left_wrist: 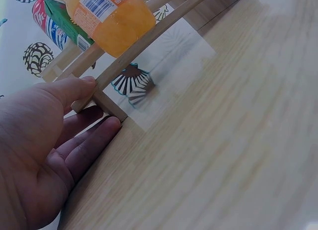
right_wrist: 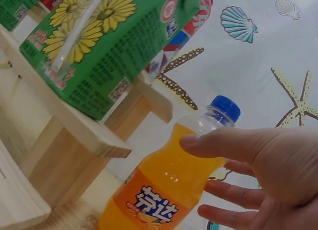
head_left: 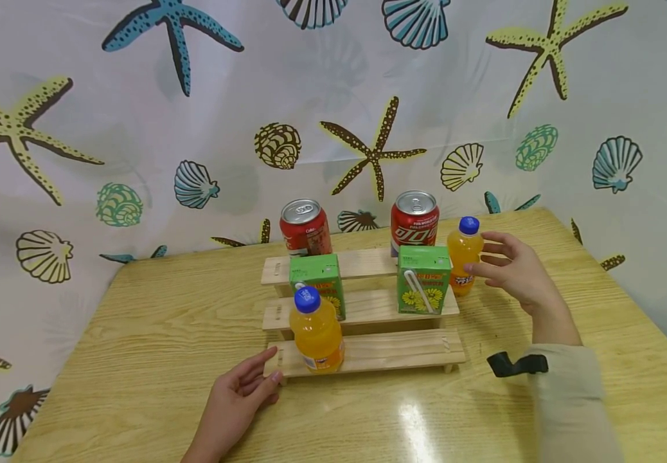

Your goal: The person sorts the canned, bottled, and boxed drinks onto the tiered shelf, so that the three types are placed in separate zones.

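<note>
A three-step wooden rack stands on the table. My left hand holds its left end, the thumb on the lowest plank and the fingers below by the leg. On that step stands an orange soda bottle with a blue cap. A second orange soda bottle is upright just right of the rack. Around it my right hand is spread, its thumb in front and the fingers loosely extended along the far side. The right wrist view shows this bottle close to the thumb.
Two green drink cartons with straws, the left and right, stand on the middle step. On the top step are two red cola cans, left and right. A patterned cloth hangs behind the wooden table.
</note>
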